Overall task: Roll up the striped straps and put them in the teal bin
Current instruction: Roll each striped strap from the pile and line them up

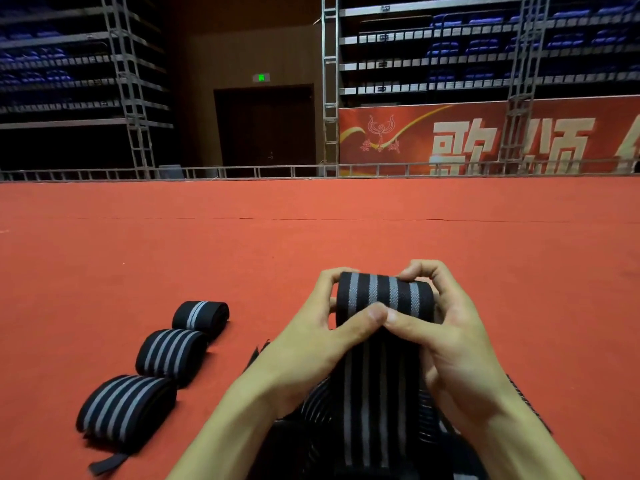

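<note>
The person holds a partly rolled striped strap [384,294] up in front of the body, above the red carpet [311,220]; the left hand [322,330] grips the roll's left end, fingers curled over the top and thumb pressed on the front face; the right hand [453,341] grips the right end in the same way, fingers hooked over the top edge and thumb lying across the front; the two thumb tips meet at the middle of the strap, just under the roll. The unrolled tail [377,393], black with grey stripes, hangs straight down between the wrists into a dark heap of loose straps [311,407] at the bottom of the view; how many lie in that heap cannot be told. To the left, on the carpet, three finished rolls lie in a slanting row, well apart from the hands: the far roll [201,315], the middle roll [171,353] just beside it, and the near roll [126,407], whose black end tab [107,462] sticks out onto the carpet. Along the carpet's far edge runs a low metal rail [242,172]; behind it stand a dark double door [265,129] with a green sign [261,77] above, tiers of blue seats [485,46], upright metal trusses [329,84], and a red banner [485,140] with large pale characters.
</note>
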The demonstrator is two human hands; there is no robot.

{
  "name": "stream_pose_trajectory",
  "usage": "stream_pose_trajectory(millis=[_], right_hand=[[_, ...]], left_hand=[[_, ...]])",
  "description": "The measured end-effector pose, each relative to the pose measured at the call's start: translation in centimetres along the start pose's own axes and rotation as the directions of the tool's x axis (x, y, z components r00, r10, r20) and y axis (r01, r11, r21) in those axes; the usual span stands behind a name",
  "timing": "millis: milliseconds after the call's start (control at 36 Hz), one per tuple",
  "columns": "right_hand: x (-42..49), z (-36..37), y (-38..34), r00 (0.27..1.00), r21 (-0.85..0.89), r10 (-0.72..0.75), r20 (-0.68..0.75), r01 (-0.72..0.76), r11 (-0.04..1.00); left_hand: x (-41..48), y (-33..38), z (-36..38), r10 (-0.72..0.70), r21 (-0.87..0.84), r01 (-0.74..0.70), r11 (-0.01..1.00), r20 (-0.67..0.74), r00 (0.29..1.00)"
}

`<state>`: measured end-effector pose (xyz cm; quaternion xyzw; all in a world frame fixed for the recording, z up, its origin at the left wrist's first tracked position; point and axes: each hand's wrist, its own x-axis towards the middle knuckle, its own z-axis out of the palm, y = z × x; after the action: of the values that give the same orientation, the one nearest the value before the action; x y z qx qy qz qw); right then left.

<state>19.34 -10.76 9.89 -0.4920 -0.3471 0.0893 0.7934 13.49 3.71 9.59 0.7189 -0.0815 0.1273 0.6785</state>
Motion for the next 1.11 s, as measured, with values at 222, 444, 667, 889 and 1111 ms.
stream_pose_trajectory(millis=[222,444,667,889,1111], right_hand=[[-0.1,0.1,0.2,0.998,-0.046,0.006,0.059,-0.003,0.999],[0.0,0.3,0.2,0.998,-0.039,0.062,-0.032,-0.063,0.997],[-0.1,0.6,0.1,0.989,-0.015,0.146,-0.02,-0.146,0.989],[-0.1,0.4,0.4,0.998,-0.044,0.028,-0.049,-0.03,0.999],[-0.1,-0.2,0.6,0.999,-0.121,0.03,-0.034,-0.034,0.992]], left_hand=[[0.0,0.3,0.7,-0.073,-0.159,0.076,0.984,0.022,0.997],[0.1,0.3,-0.1,0.013,-0.224,-0.016,0.975,-0.014,1.0],[-0.1,0.4,-0.7,0.212,0.012,-0.212,0.977,-0.062,0.975],[0.1,-0.1,-0.6,0.032,-0.139,-0.035,0.99,-0.028,0.999],[0.2,0.3,-1.5,-0.011,-0.124,0.002,0.992,-0.071,0.997]])
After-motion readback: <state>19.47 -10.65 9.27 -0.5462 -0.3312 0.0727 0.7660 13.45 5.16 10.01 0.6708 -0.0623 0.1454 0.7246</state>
